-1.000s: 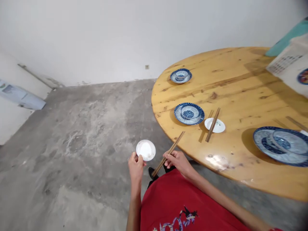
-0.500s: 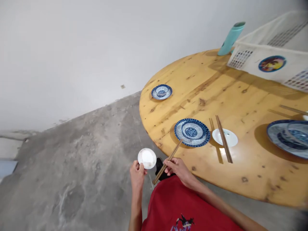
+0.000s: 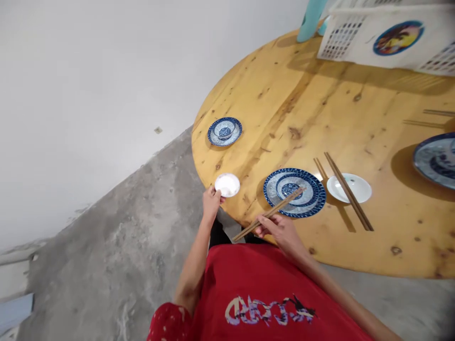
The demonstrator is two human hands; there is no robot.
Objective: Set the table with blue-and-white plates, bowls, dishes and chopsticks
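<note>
Between thumb and fingers, my left hand [image 3: 212, 204] pinches the rim of a small white saucer [image 3: 227, 185], held at the table's left edge. My right hand [image 3: 279, 231] grips a pair of wooden chopsticks [image 3: 268, 214] near their middle, and their far tips reach over a blue-and-white plate [image 3: 313, 201]. On that plate sits a bowl [image 3: 288, 182] with a blue pattern. Farther back near the rim of the table stands another bowl [image 3: 223, 129] on a blue-edged plate [image 3: 232, 138].
The round wooden table [image 3: 263, 109] curves around my front. Right of the near plate, other chopsticks [image 3: 348, 191] lie across a white saucer [image 3: 360, 189]. Another blue plate [image 3: 432, 161] is at the right edge. A white basket [image 3: 350, 35] and a turquoise bottle [image 3: 312, 19] stand at the back.
My left hand has brought the saucer forward and up to the table edge. My right hand has moved the chopsticks forward over the near plate. The view has shifted too.
</note>
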